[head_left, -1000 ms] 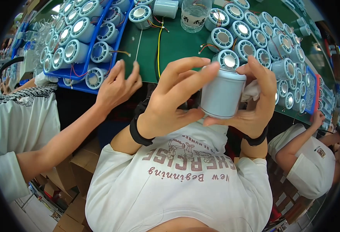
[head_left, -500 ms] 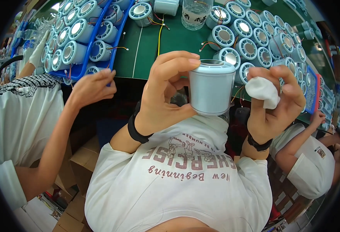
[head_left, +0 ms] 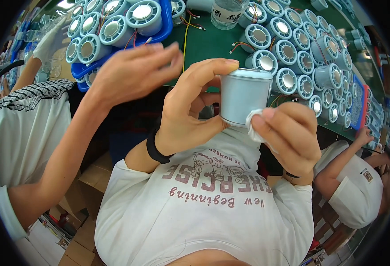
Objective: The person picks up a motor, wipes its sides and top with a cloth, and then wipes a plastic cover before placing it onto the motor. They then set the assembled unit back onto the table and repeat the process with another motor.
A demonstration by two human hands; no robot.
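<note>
My left hand (head_left: 184, 111) is closed around a light-blue cylindrical housing (head_left: 244, 97), thumb at its lower edge and index finger at the top rim. The housing stands nearly upright in front of my shirt, its ribless side wall facing me. Pinched in the fingers of my right hand (head_left: 295, 137) is a crumpled white cloth (head_left: 254, 126). That cloth touches the housing's lower right side. The far side of the housing is hidden.
Many similar housings (head_left: 287, 52) with round silver centres and thin wires crowd the green table (head_left: 199, 42) at right. A blue tray (head_left: 165, 22) of housings stands at left, beside a co-worker's hand (head_left: 135, 73). A clear bottle (head_left: 226, 17) stands at the back.
My right hand has swung left and down, bringing the cloth against the housing. At left, the blue tray has shifted right, and the co-worker's hand has moved up and right.
</note>
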